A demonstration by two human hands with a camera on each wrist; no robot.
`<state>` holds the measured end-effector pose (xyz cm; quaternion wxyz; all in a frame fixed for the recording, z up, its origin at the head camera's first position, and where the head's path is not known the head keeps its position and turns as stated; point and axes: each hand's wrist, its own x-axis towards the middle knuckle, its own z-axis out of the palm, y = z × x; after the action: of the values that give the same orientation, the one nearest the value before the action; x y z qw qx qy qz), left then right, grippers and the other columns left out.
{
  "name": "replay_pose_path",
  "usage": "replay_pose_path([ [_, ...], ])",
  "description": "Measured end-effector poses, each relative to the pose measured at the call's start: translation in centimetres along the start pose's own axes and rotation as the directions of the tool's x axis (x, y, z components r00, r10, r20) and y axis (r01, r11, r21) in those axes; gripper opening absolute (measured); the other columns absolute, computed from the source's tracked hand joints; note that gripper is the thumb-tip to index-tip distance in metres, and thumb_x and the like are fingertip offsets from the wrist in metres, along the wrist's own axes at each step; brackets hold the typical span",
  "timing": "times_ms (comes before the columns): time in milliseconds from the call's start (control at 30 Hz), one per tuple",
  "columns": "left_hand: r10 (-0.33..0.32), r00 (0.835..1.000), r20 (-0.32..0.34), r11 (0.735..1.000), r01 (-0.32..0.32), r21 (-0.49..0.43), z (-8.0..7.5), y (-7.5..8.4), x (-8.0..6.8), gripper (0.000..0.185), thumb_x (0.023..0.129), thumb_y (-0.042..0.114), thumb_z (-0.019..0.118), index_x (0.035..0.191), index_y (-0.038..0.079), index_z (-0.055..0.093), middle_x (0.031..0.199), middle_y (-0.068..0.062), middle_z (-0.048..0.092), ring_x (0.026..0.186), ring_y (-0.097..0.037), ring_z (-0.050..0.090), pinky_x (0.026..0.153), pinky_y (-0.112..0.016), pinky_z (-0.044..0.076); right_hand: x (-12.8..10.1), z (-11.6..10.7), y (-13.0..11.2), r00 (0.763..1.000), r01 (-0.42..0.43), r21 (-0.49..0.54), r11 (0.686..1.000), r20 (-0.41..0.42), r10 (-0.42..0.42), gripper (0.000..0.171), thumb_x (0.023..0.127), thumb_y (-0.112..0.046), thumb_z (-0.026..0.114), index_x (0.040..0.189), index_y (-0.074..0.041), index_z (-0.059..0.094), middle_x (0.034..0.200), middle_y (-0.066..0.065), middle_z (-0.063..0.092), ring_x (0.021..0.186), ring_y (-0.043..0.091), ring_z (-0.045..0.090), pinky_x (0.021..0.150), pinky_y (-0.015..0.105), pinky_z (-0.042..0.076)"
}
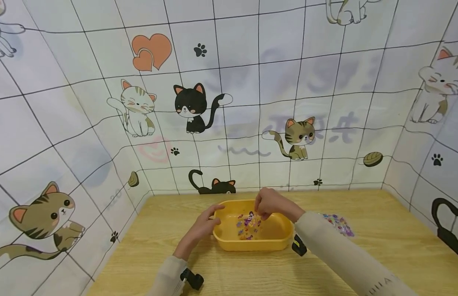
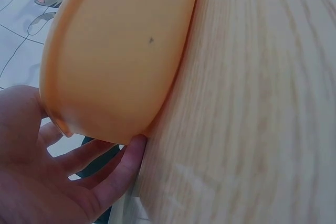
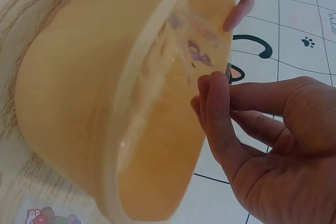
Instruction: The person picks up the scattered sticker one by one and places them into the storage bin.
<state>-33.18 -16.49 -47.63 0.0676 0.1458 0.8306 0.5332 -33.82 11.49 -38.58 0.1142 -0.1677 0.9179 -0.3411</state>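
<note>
A yellow plastic basin (image 1: 253,246) sits on the wooden table. At its left end my left hand (image 1: 204,224) grips the rim, the thumb over the edge and the fingers against the outer wall, as the left wrist view shows. My right hand (image 1: 272,203) is above the basin's back right part. Between thumb and fingertips it pinches a clear sheet printed with small colourful figures (image 3: 198,51), likely a sticker sheet. The sheet hangs into the basin; its lower end is hard to make out. Water inside the basin cannot be told for certain.
More colourful printed sheets or stickers (image 1: 340,225) lie on the table right of the basin, partly behind the right sleeve. The wooden tabletop (image 1: 247,273) meets walls covered with a cat-print cloth (image 1: 244,102) at the back and both sides.
</note>
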Motion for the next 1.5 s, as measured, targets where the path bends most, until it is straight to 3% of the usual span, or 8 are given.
replay_pose_path([
  [100,0.0,1.0,-0.006,1.0,0.0,-0.003,0.0,0.0,-0.1,0.052,0.099,0.009,0.055,0.15,0.014,0.053,0.164,-0.023,0.037,0.111,-0.032,0.065,0.07,-0.035,0.058,0.4,0.3,-0.1,1.0,-0.017,-0.031,0.999,0.008,0.017,0.015,0.085,0.007,0.068,0.077,-0.001,0.078,0.073,0.006,0.073,0.057,0.022,0.073,0.061,0.037,0.062],
  [233,-0.001,1.0,-0.008,1.0,0.001,0.008,-0.1,-0.1,-0.3,0.051,0.099,0.009,0.055,0.149,0.014,0.053,0.163,-0.022,0.038,0.114,-0.034,0.064,0.073,-0.036,0.059,0.9,0.9,0.0,0.999,-0.044,-0.104,0.994,0.011,0.045,0.042,0.083,0.008,0.066,0.048,-0.011,0.053,0.048,-0.001,0.05,0.045,0.018,0.065,0.046,0.025,0.05],
  [333,-0.001,1.0,-0.008,1.0,0.002,0.015,-0.1,0.0,-0.3,0.051,0.099,0.009,0.055,0.149,0.014,0.053,0.163,-0.022,0.038,0.116,-0.035,0.063,0.074,-0.037,0.059,1.3,1.2,0.1,0.997,-0.078,-0.158,0.984,0.012,0.081,0.05,0.081,0.008,0.063,0.045,-0.017,0.039,0.043,-0.002,0.041,0.041,0.014,0.056,0.043,0.022,0.045],
  [700,0.008,1.0,-0.009,0.999,-0.008,0.035,0.1,0.1,-0.1,0.05,0.099,0.01,0.056,0.149,0.015,0.054,0.165,-0.019,0.037,0.132,-0.044,0.055,0.08,-0.038,0.06,1.9,2.2,0.4,0.984,-0.174,-0.296,0.939,-0.016,0.177,0.044,0.079,0.009,0.071,0.05,-0.013,0.045,0.046,0.0,0.049,0.043,0.013,0.062,0.045,0.023,0.052],
  [800,0.007,1.0,-0.009,0.999,-0.007,0.032,0.2,0.0,0.0,0.05,0.099,0.01,0.056,0.149,0.015,0.054,0.163,-0.021,0.038,0.131,-0.044,0.055,0.08,-0.039,0.06,1.9,2.6,0.8,0.976,-0.209,-0.307,0.929,-0.011,0.216,0.03,0.08,0.008,0.072,0.059,-0.007,0.056,0.055,0.006,0.06,0.047,0.013,0.064,0.048,0.024,0.055],
  [967,0.009,1.0,-0.014,1.0,-0.008,0.025,0.4,0.0,0.1,0.05,0.098,0.009,0.056,0.148,0.015,0.054,0.163,-0.021,0.039,0.125,-0.042,0.06,0.079,-0.04,0.061,2.0,3.0,1.4,0.963,-0.247,-0.295,0.923,0.027,0.267,0.012,0.083,0.004,0.074,0.079,-0.002,0.064,0.064,0.008,0.063,0.051,0.014,0.063,0.05,0.023,0.055],
  [1200,0.034,0.999,-0.025,0.998,-0.033,0.058,0.4,0.1,-0.1,0.05,0.098,0.008,0.056,0.147,0.012,0.055,0.163,-0.022,0.04,0.131,-0.048,0.056,0.087,-0.046,0.06,2.3,3.4,1.6,0.954,-0.267,-0.313,0.911,0.049,0.297,0.017,0.084,-0.003,0.079,0.092,-0.003,0.065,0.071,0.009,0.065,0.054,0.016,0.068,0.054,0.026,0.058],
  [1500,0.039,0.999,-0.038,0.996,-0.036,0.077,0.4,-0.1,-0.2,0.049,0.099,0.009,0.055,0.148,0.012,0.054,0.161,-0.022,0.041,0.13,-0.045,0.057,0.088,-0.046,0.059,2.3,3.5,1.4,0.956,-0.259,-0.36,0.896,0.035,0.291,0.016,0.084,-0.007,0.081,0.088,-0.004,0.066,0.068,0.007,0.062,0.049,0.014,0.059,0.047,0.023,0.052],
])
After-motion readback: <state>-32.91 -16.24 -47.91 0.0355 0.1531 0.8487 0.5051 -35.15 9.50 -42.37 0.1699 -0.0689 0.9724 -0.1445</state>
